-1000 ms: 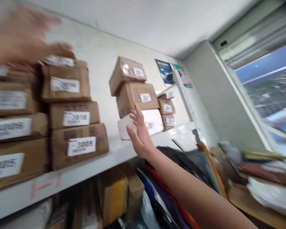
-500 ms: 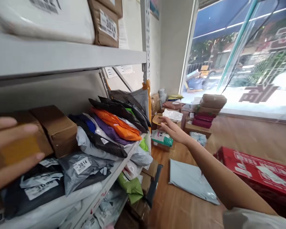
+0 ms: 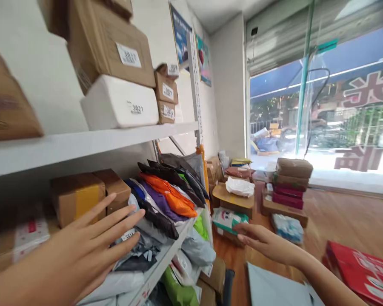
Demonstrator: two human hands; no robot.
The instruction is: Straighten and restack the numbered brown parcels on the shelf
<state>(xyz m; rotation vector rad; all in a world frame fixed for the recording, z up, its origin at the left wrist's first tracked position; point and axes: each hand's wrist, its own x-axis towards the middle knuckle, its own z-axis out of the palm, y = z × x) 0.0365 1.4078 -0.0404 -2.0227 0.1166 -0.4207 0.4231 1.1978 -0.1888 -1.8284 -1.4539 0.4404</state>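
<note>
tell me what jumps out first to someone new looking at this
The left hand, fingers spread and empty, fills the lower left in front of the grey mailer bags on the middle shelf. Just beyond, an orange bag glows among dark ones, and labelled cardboard boxes stack on the top shelf. The right hand stretches open over the wooden floor.

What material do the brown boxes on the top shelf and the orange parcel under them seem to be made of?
The brown boxes on the top shelf look like matte corrugated cardboard: dull brown faces, folded edges, white paper labels. The orange parcel seems a thin plastic mailer bag: it is smooth, slightly shiny, and sags with soft creases.
</note>
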